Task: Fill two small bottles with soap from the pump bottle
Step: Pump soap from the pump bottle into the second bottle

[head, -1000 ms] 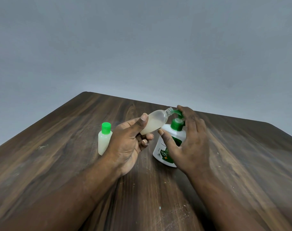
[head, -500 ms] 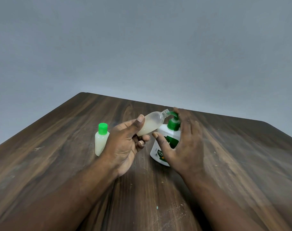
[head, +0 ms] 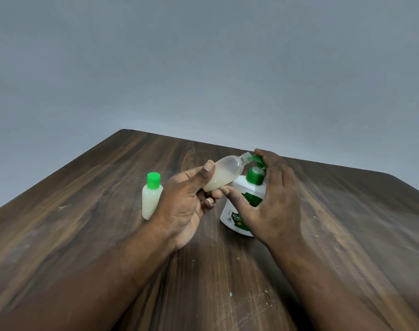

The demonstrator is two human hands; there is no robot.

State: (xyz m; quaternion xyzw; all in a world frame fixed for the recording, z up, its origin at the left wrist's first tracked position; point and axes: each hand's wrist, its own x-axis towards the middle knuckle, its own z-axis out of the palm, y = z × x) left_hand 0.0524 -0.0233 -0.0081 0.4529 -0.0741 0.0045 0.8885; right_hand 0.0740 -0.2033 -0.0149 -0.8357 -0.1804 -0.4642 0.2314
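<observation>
The open bottle (head: 224, 174) was off the counter, tilted with its bare neck up and to the right, its mouth meeting the nozzle (head: 256, 159) of the pump bottle (head: 237, 212); pale soap lay pooled in its lower part, roughly half way up, and the upper part was cloudy and unfilled. The left hand (head: 187, 201) gripped it near the base, thumb along the top wall and fingers curled beneath. The pump bottle stood upright on the counter (head: 84, 230) just right of that hand; the right hand (head: 274, 201) gripped it, thumb against the white front and fingers draped over the green pump head; whether it was pressing down at that instant could not be told. The capped bottle (head: 151, 199) stood upright just behind the left wrist, full-looking; so one bottle seemed done and the second about half filled.

To pump well from here, the mouth likely needed to sit square under the nozzle tip before each press; the neck was narrow, so a small drift would probably send soap down the outside. Slow, full strokes would let thick soap run down the wall; a light left grip would avoid squeezing soap back out; stopping short of the neck would leave the thread clean. A plain grey wall (head: 203, 68) stood behind.
</observation>
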